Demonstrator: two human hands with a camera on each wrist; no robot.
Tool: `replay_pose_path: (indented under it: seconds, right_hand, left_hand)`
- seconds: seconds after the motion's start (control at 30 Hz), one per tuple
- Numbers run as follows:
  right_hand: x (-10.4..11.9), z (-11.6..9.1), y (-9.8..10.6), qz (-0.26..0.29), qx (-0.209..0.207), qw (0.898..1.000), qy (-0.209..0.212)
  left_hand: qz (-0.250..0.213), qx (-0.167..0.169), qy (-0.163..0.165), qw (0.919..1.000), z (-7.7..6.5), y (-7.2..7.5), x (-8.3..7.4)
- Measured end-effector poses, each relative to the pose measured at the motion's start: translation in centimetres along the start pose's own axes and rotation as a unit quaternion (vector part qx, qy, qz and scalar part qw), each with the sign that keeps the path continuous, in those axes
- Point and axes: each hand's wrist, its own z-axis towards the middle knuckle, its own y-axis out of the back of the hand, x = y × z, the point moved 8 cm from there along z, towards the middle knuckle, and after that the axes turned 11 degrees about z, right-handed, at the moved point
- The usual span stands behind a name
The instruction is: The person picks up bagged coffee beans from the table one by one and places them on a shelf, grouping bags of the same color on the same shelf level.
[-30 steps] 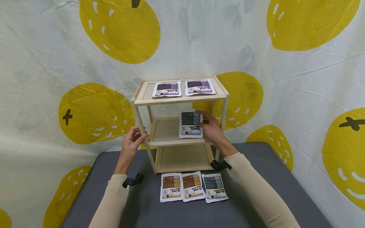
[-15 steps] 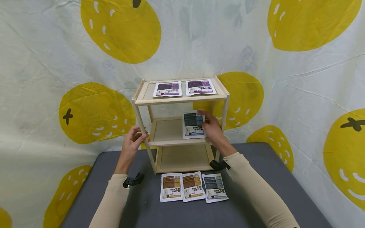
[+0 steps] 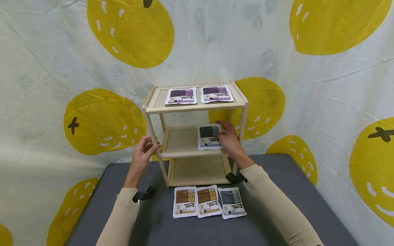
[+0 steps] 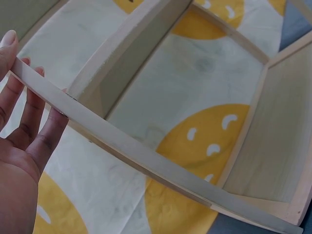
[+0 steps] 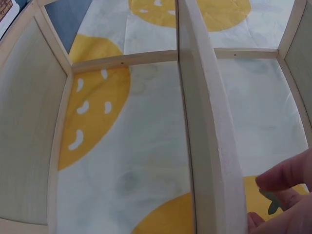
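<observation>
A small wooden shelf rack [image 3: 191,154] has three levels. On its middle level, a white pouch with a dark green label [image 3: 208,136] lies face up toward the right. My right hand [image 3: 229,138] is at the pouch's right edge, its thumb overlapping that edge in the head view. In the right wrist view the right hand's fingertips [image 5: 265,183] stand apart, with background showing between them; the pouch is hidden there. My left hand [image 3: 143,152] holds the rack's left front post [image 4: 131,141], thumb on one side and fingers on the other.
Two purple-labelled pouches, one left [image 3: 181,96] and one right [image 3: 217,94], lie on the top level. Before the rack on the dark table [image 3: 197,234] are two orange-labelled pouches [image 3: 185,202] [image 3: 209,201] and another dark green one [image 3: 232,203]. A lemon-printed curtain [image 3: 197,41] hangs behind.
The dark green pouch has shifted slightly right and its raised far end has lowered onto the middle level. My right hand moved a little right with it; my left hand stayed on the post.
</observation>
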Motion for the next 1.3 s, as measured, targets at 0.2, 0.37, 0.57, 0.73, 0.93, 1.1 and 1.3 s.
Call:
replay_pose_path:
  seconds: [0.2,0.37,0.57,0.73,0.93,1.1,1.3]
  right_hand:
    - [0.9,-0.3,-0.1,-0.025,0.011,0.999,0.037]
    - [1.5,-1.0,-0.3,-0.007,0.033,0.999,0.029]
    - [3.0,-2.4,-0.6,0.046,0.069,0.996,0.026]
    - [2.4,-2.7,-0.6,0.058,0.101,0.993,0.031]
    - [2.1,-3.1,-1.0,0.055,0.141,0.988,0.026]
    - [1.7,-3.7,-1.3,0.044,0.166,0.985,0.019]
    - [1.5,-4.6,-1.5,0.053,0.191,0.98,0.012]
  left_hand:
    - [0.003,0.007,-0.006,1.0,-0.1,0.0,-0.1]
    - [0.002,-0.004,0.008,1.0,-0.1,0.1,0.0]
    - [-0.003,-0.01,0.014,0.9998,-0.1,0.1,-0.2]
    - [0.004,-0.005,0.007,1.0,-0.1,0.1,-0.1]
    - [-0.007,0.003,-0.004,1.0,0.0,0.0,-0.1]
    - [-0.013,0.005,-0.005,0.9999,0.0,-0.1,-0.2]
    - [-0.016,0.005,-0.005,0.9998,0.0,-0.2,-0.3]
